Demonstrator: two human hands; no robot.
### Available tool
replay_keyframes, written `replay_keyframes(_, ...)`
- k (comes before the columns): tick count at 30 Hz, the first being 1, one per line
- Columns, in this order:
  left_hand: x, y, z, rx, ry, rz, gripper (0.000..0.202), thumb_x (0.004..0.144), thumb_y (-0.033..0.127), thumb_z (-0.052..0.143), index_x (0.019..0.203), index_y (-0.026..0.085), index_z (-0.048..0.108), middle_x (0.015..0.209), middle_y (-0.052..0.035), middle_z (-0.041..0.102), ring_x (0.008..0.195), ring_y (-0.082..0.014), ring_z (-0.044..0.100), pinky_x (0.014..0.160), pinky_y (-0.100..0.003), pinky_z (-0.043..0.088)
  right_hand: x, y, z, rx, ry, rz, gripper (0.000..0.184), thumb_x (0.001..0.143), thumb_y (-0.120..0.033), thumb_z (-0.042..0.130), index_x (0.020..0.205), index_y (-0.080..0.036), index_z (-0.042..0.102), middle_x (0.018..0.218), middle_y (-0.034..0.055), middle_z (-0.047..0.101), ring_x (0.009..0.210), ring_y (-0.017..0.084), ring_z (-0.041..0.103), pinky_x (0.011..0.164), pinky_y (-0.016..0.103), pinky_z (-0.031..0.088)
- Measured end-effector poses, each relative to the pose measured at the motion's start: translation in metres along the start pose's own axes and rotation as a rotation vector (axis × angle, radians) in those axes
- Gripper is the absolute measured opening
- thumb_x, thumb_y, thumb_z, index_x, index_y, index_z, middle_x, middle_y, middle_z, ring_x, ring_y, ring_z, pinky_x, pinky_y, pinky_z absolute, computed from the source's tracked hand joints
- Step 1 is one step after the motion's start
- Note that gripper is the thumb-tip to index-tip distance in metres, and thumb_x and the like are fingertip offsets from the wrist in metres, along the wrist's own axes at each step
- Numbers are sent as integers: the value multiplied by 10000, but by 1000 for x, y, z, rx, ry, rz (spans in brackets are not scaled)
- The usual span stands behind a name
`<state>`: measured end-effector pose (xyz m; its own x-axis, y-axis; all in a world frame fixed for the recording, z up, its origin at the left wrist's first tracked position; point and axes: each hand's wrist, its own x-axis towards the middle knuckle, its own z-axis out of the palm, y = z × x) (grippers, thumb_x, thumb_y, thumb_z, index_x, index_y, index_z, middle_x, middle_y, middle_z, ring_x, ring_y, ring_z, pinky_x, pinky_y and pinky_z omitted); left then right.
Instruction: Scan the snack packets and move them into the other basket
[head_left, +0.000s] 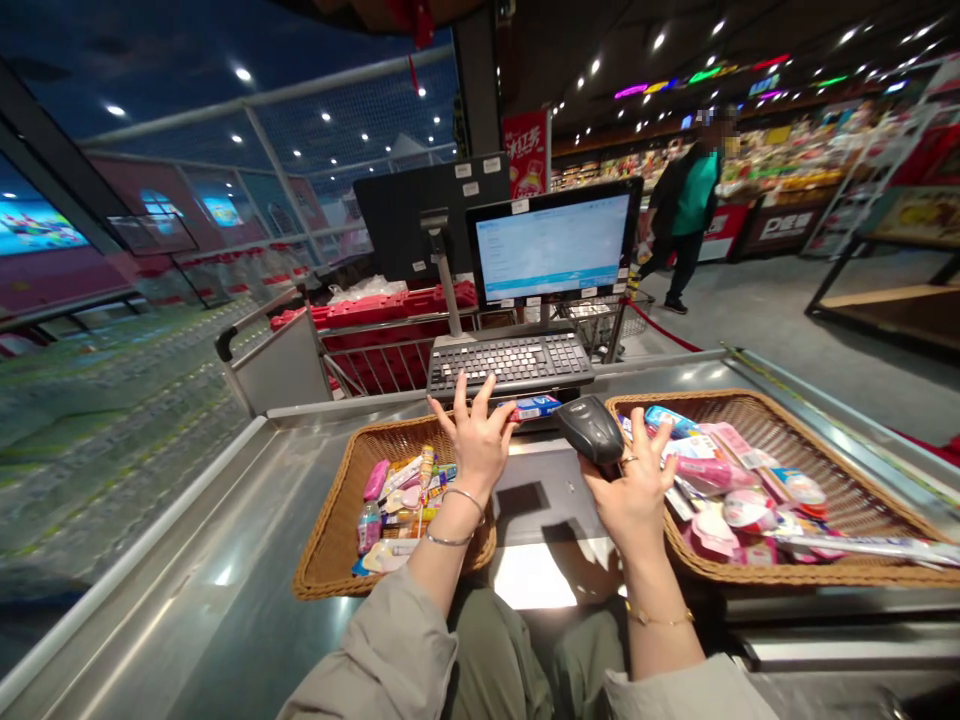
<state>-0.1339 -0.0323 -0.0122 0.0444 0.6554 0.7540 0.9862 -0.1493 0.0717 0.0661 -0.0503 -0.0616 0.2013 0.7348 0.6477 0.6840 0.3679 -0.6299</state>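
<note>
My left hand (474,440) is raised over the counter with its fingers spread, and a small blue box (534,407) is pinched between thumb and fingertips. My right hand (631,485) grips a black handheld barcode scanner (591,428), whose head points toward the blue box. Both hands hover in front of a black keyboard (511,362) and a lit monitor (553,246).
A wicker basket (330,540) of small packaged goods sits at the left, and a larger wicker basket (757,405) of pink and white packets at the right. Red shopping baskets (390,330) stand behind the keyboard. A person (686,205) walks in the aisle beyond.
</note>
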Motion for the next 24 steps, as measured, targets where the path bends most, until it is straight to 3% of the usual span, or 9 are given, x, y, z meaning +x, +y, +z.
replay_keyframes(10, 11, 43, 20, -110, -7, 15, 165, 877, 349, 682, 1022, 352, 759, 1476, -23, 561, 1510, -384, 240, 1156, -760, -44, 11, 27, -31, -52, 175, 141, 464, 815, -399, 663, 1219, -171, 659, 1542, 189, 439, 1529, 415, 150, 1154, 741, 108)
replay_keyframes(17, 19, 83, 45, -178, -36, 61, 164, 881, 380, 682, 1027, 399, 754, 1490, 14, 546, 1512, -368, 240, 1156, -753, -56, 13, 41, -48, -139, 307, 264, 841, 803, -472, 680, 1511, -120, 393, 1517, 234, 455, 1502, 462, 208, 1148, 726, 176)
replay_keyframes(24, 21, 107, 74, -213, -72, 141, 188, 897, 339, 667, 1045, 426, 745, 1469, 28, 567, 1489, -330, 308, 1172, -733, -29, 13, 56, -61, -180, 433, 364, 821, 783, -479, 714, 1470, -107, 462, 1465, 259, 506, 1449, 504, 308, 1116, 736, 261)
